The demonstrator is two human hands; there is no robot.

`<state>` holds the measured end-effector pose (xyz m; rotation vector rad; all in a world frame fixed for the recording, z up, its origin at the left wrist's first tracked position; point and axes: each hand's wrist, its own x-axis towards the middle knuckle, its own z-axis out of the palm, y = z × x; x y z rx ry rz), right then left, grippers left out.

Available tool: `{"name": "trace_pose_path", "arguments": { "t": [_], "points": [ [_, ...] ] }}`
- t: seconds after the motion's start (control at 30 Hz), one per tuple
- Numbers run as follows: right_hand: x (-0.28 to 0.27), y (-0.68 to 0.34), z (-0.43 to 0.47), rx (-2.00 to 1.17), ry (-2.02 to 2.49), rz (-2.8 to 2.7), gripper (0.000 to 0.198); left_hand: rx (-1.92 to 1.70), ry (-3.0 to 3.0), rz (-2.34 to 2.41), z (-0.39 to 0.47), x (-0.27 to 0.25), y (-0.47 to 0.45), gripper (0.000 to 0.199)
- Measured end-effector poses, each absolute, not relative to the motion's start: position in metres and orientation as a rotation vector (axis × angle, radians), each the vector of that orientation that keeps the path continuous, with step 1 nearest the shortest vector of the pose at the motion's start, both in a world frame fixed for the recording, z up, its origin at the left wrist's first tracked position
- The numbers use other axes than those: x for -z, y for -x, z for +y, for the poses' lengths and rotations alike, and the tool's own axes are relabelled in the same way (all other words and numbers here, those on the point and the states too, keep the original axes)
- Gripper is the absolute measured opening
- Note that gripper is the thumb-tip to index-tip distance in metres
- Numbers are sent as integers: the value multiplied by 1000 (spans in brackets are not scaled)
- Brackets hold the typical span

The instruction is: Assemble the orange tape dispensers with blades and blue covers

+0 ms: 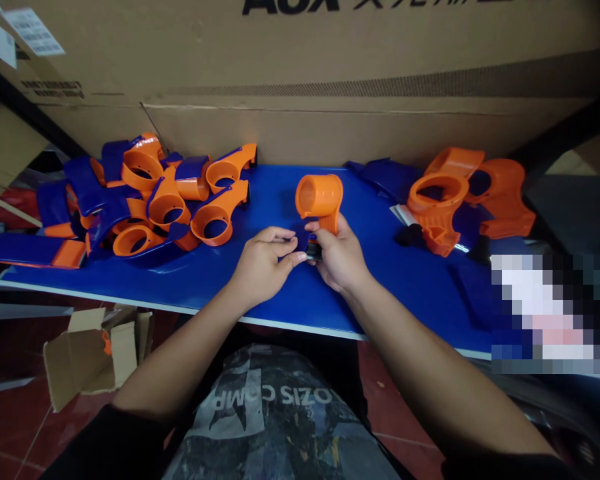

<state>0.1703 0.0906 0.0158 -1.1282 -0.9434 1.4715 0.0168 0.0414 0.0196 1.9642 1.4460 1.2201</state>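
My right hand is closed around the handle of an orange tape dispenser, its round tape hub standing up above the fist. My left hand meets it over the blue table, thumb and fingers pinched on a small dark blue plastic piece at the dispenser's lower end. A black part shows just under the left thumb, partly covered by the fingers. How the blue piece joins the dispenser is hidden.
Orange-and-blue tape dispensers lie heaped on the left of the table. Orange dispenser bodies and blue pieces lie at right. A large cardboard box stands behind; an open carton sits on the floor.
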Motion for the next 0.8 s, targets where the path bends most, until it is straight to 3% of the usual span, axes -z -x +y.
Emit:
{"name": "trace_pose_path", "arguments": {
  "t": [0.13, 0.23, 0.4, 0.8],
  "points": [
    [-21, -171, 89, -1499, 1141, -937, 30, -1236, -1875, 1415, 43, -19, -17, 18],
    [-21, -172, 90, -1517, 1133, -928, 42, -1227, -1827, 1382, 40, -18, -17, 36],
    [-18, -172, 92, -1506, 1109, -927, 41, -1188, -2053, 1329, 31, -16, -17, 59],
    [-17, -174, 95, -1616, 1058, -877, 37, -1107, -1962, 1334, 32, -20, -20, 47]
  ]
}}
